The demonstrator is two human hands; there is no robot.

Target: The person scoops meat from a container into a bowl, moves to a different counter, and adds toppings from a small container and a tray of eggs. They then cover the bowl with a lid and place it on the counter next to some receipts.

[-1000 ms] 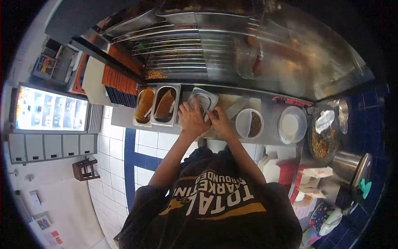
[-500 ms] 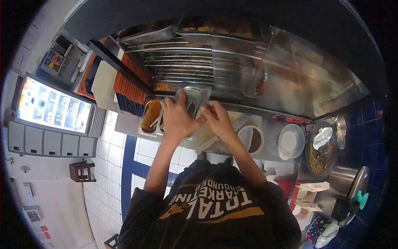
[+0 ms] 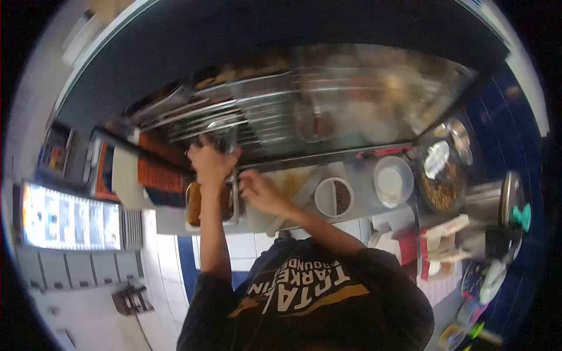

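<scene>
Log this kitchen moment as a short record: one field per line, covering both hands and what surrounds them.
view: head camera, looking down; picture blurred by motion
left hand: raised over the sauce pans, grip closed on a small metal container
right hand: open, low above the counter, holding nothing
sauce pans: below the left hand, with brown and orange contents
round tub: right of the right hand, dark filling on one side
white lid: further right on the counter
wire racks: behind the hands
</scene>
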